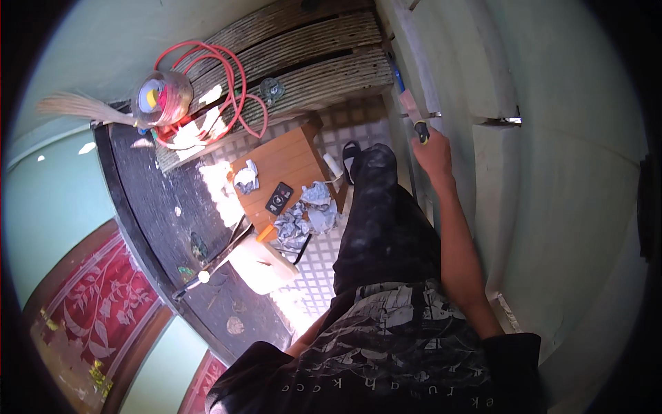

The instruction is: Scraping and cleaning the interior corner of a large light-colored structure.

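My right hand [434, 160] is closed around the black and yellow handle of a flat-bladed scraper [410, 105]. Its pale pinkish blade points away from me, close beside the pale green plank wall [448, 76]. Whether the blade touches the wall I cannot tell. Just past the blade is a thin blue object [398, 78] near the end of the slatted bench. Part of my left forearm [308, 338] shows beside my shirt, while the left hand is hidden.
A wooden stool-like table [276, 162] holds crumpled paper [293, 224] and a black phone-like object [278, 199]. On the slatted bench [310, 76] lie a coiled red hose [241, 83], a clear round container [172, 96] and a glass dish [272, 90]. A straw broom [83, 107] is far left.
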`<state>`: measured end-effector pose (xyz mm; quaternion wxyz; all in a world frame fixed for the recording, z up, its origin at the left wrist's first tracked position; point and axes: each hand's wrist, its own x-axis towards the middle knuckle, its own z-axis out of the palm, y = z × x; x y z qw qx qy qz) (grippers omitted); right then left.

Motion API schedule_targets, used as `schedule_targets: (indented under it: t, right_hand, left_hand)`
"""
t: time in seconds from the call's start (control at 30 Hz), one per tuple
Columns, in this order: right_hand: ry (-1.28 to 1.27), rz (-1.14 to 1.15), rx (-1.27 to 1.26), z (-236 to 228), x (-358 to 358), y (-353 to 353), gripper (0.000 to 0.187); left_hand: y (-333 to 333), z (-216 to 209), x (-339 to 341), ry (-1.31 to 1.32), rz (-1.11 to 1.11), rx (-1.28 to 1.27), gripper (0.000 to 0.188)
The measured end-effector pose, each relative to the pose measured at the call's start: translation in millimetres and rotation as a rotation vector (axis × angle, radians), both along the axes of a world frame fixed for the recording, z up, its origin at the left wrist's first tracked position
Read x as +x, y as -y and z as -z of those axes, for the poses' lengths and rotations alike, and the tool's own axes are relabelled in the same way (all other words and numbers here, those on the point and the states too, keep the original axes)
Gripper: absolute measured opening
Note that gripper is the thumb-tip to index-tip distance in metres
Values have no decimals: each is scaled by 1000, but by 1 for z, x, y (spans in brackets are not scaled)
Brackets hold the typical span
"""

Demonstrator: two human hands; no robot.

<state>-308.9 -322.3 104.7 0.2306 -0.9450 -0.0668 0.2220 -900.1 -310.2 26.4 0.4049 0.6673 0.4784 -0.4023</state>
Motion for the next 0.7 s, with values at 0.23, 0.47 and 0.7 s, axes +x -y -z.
schedule_targets:
  t: [0.23, 0.47, 0.7]
  right_hand:
    - [10, 1, 52, 5, -4, -17, 30]
    - [-38, -13, 7, 7, -4, -9, 35]
    - [-69, -104, -41, 2, 3, 3, 33]
  left_hand:
    - [22, 8, 3, 110, -215, 86, 37]
    - [3, 6, 40, -29, -819, 42, 45]
    - [-8, 32, 9, -28, -1009, 90, 47]
